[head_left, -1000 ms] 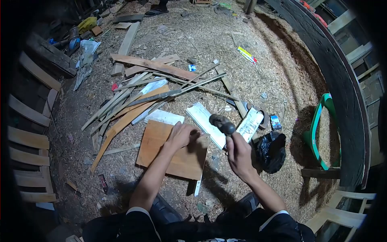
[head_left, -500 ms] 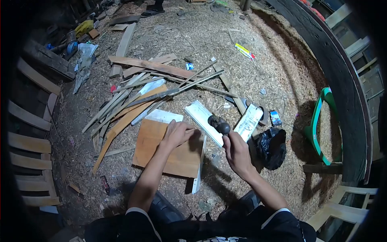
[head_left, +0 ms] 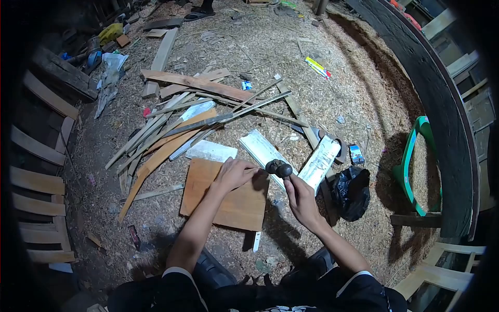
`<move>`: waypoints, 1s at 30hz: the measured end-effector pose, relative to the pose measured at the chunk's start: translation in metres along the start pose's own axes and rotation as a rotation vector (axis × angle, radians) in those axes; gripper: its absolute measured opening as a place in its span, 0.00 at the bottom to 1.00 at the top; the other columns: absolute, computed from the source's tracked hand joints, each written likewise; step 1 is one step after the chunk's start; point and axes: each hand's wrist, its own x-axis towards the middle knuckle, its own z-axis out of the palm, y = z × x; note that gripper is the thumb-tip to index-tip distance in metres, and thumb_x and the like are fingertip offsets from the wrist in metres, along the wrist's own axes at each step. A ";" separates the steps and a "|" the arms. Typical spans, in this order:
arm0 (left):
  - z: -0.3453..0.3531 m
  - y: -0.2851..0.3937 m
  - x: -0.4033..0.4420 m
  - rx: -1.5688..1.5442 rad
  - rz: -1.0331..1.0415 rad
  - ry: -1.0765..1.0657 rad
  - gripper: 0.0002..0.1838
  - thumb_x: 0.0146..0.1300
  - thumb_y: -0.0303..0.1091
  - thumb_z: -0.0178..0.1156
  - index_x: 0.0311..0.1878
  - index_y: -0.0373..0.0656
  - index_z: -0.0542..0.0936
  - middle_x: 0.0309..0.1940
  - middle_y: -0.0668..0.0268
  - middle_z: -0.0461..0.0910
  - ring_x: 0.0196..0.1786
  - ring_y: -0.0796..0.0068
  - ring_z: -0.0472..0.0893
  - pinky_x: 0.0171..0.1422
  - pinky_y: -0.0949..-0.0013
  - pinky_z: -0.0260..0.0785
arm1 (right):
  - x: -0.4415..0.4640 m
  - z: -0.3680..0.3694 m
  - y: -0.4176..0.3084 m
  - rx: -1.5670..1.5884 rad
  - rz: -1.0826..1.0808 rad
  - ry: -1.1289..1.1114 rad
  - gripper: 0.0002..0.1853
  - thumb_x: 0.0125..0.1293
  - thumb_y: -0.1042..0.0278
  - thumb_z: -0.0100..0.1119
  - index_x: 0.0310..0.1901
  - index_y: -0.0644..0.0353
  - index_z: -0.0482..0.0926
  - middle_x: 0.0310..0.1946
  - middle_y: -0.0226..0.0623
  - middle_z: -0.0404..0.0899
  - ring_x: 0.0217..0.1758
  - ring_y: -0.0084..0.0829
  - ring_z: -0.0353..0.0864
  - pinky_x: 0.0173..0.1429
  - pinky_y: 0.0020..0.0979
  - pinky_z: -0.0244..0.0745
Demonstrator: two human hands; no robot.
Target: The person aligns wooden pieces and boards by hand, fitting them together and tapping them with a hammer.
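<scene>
My right hand (head_left: 303,204) is wrapped round the handle of a hammer (head_left: 279,168), whose dark rounded head is up beside my left fingers. My left hand (head_left: 235,176) rests over the upper part of a square brown wooden board (head_left: 228,205). Its thumb and fingers are pinched together near the board's upper right corner; whatever they hold is too small to make out. Below the board a narrow white strip (head_left: 257,241) pokes out. White-painted wood pieces (head_left: 262,148) lie just beyond the hammer.
A heap of wooden strips (head_left: 171,132) spreads ahead to the left. On the right are a black plastic bag (head_left: 351,193), a small blue packet (head_left: 356,154) and a green plastic frame (head_left: 407,171). Slatted wooden pieces (head_left: 39,182) line the left side. Wood shavings cover the ground.
The brown board has shifted right and turned slightly, covering more of the white strip. My left hand has moved a little right, and the hammer head has come left and lower, nearer my left fingers.
</scene>
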 end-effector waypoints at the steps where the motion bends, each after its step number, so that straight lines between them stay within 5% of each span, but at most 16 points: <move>1: 0.000 0.000 0.001 0.000 0.002 0.003 0.14 0.68 0.47 0.64 0.47 0.52 0.91 0.37 0.58 0.89 0.44 0.53 0.86 0.58 0.53 0.69 | 0.000 0.000 0.003 -0.002 0.015 -0.028 0.19 0.79 0.67 0.55 0.66 0.65 0.75 0.39 0.57 0.82 0.42 0.55 0.85 0.48 0.46 0.79; 10: 0.017 0.013 0.009 -0.032 0.071 -0.024 0.16 0.68 0.47 0.65 0.49 0.46 0.90 0.42 0.55 0.89 0.47 0.50 0.87 0.57 0.54 0.77 | -0.016 -0.014 0.017 -0.093 -0.243 0.104 0.21 0.76 0.68 0.58 0.68 0.61 0.75 0.37 0.52 0.81 0.33 0.51 0.84 0.36 0.42 0.79; 12: 0.017 0.018 0.009 -0.095 -0.014 -0.051 0.19 0.68 0.54 0.65 0.46 0.51 0.92 0.38 0.56 0.89 0.45 0.51 0.87 0.60 0.52 0.72 | -0.022 -0.012 0.029 -0.036 -0.341 0.160 0.22 0.74 0.69 0.60 0.68 0.59 0.75 0.36 0.49 0.80 0.31 0.50 0.84 0.34 0.41 0.79; 16: 0.017 0.017 0.011 -0.055 0.025 -0.024 0.21 0.68 0.57 0.64 0.45 0.50 0.92 0.38 0.57 0.90 0.45 0.52 0.87 0.60 0.53 0.71 | -0.028 -0.007 0.038 -0.224 -0.145 -0.043 0.21 0.74 0.69 0.61 0.67 0.58 0.76 0.38 0.46 0.82 0.31 0.50 0.85 0.34 0.43 0.80; 21: -0.009 0.026 0.000 0.000 -0.037 -0.059 0.21 0.70 0.55 0.63 0.46 0.49 0.91 0.42 0.56 0.90 0.49 0.52 0.87 0.64 0.55 0.70 | -0.028 0.005 0.044 -0.163 -0.116 0.018 0.21 0.75 0.68 0.60 0.67 0.58 0.76 0.37 0.49 0.81 0.33 0.53 0.84 0.36 0.45 0.80; 30: -0.013 0.001 -0.009 0.037 -0.085 -0.034 0.24 0.69 0.58 0.62 0.47 0.47 0.91 0.43 0.56 0.90 0.50 0.52 0.86 0.65 0.55 0.67 | -0.022 0.015 0.045 -0.112 -0.269 0.048 0.21 0.73 0.70 0.60 0.65 0.63 0.76 0.36 0.48 0.80 0.32 0.50 0.84 0.35 0.44 0.80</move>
